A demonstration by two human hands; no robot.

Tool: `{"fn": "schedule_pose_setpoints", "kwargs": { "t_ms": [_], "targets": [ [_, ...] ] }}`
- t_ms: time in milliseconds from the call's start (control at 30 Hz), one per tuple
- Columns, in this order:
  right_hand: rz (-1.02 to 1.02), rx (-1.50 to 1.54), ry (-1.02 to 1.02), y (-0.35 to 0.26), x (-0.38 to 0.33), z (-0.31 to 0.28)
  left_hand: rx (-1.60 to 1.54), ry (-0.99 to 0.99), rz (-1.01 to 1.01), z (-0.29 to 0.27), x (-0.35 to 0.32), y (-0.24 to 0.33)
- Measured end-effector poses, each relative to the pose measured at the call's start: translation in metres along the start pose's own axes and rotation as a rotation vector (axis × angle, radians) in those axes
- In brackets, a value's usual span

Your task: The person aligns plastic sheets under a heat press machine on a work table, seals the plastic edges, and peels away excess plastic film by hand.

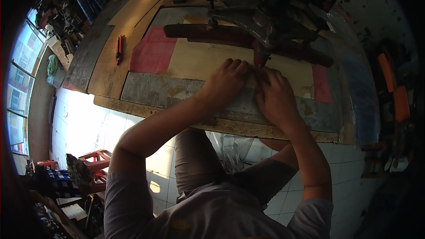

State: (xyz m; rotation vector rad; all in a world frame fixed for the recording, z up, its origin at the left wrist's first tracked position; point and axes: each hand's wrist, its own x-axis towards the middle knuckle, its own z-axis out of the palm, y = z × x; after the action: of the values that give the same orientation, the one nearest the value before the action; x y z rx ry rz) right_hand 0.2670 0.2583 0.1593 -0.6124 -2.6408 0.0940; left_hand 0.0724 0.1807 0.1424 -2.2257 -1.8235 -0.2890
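Note:
My left hand [225, 82] and my right hand [279, 98] come close together over a cream sheet [192, 57]. The fingers of both hands are bent and closed, their tips side by side. Whatever they pinch is too small and shaded to make out. Just beyond my fingertips hangs the reddish lower tip [260, 60] of a dark cast-metal machine [212, 33], whose long bar spans the sheet. Pink sheet material [152, 51] shows past the cream sheet's left end, and a pink strip [322, 84] past its right end. Beneath lies a worn grey plate [152, 90].
To the left, a red utility knife [118, 51] rests on a brown board [106, 75]. The bench's wooden front edge [177, 113] runs above my knees. Clear plastic film [363, 110] hangs at the right. A red plastic stool [95, 163] stands on the tiled floor.

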Motion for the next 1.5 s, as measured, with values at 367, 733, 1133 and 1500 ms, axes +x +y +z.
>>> {"fn": "schedule_pose_setpoints", "kwargs": {
  "t_ms": [367, 733, 1133, 1500],
  "targets": [
    [-0.011, -0.095, -0.108, 0.004, -0.022, 0.000, -0.100, 0.012, -0.055, -0.009, -0.034, 0.001],
    [0.045, -0.089, -0.124, 0.000, -0.024, 0.001, -0.067, -0.262, 0.028, -0.023, -0.023, 0.010],
    [0.066, -0.155, -0.124, 0.039, 0.016, 0.021, -0.158, 0.047, -0.065, 0.017, 0.002, -0.002],
    [0.054, 0.013, -0.036, 0.034, 0.023, 0.014, -0.255, 0.098, -0.100, 0.017, 0.003, 0.001]
  ]
}}
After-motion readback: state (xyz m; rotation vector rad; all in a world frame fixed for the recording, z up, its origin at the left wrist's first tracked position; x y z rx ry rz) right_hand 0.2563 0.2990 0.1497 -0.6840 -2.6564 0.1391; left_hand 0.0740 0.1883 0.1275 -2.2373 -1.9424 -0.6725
